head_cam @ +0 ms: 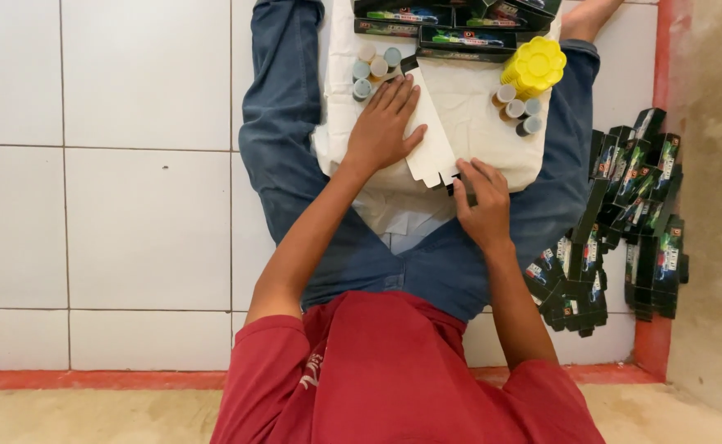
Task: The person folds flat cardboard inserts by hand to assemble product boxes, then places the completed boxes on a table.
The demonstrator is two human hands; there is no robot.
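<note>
White card — a flat carton blank (427, 136) — lies on a pale cloth (468, 103) spread over the person's lap, and this is the piece both hands work on.

Head view: the blank's long axis runs from its dark far end near the small pots (375, 67) down and to the right, to a notched near end just beside the right hand (482, 204). The left hand (383, 125) lies flat and spread on the blank's left side, fingers pointing far, pressing it to the cloth and gripping nothing. The right hand is curled, its fingertips pinching a small dark tab at the blank's near right corner; whether that tab belongs to the blank I cannot tell. So the left hand covers the blank's middle, while the right is nearer the notched end.

Edges and room: the cloth's right half, between the blank and a second group of pots (517, 108), lies bare. A yellow stack of lids (533, 67) stands just far of those pots. Finished dark boxes (459, 20) line the far edge of the cloth. On the tiled floor (130, 164) to the right, well apart from the hands, lies a heap of flat dark cartons (624, 222) — close against the wall.
</note>
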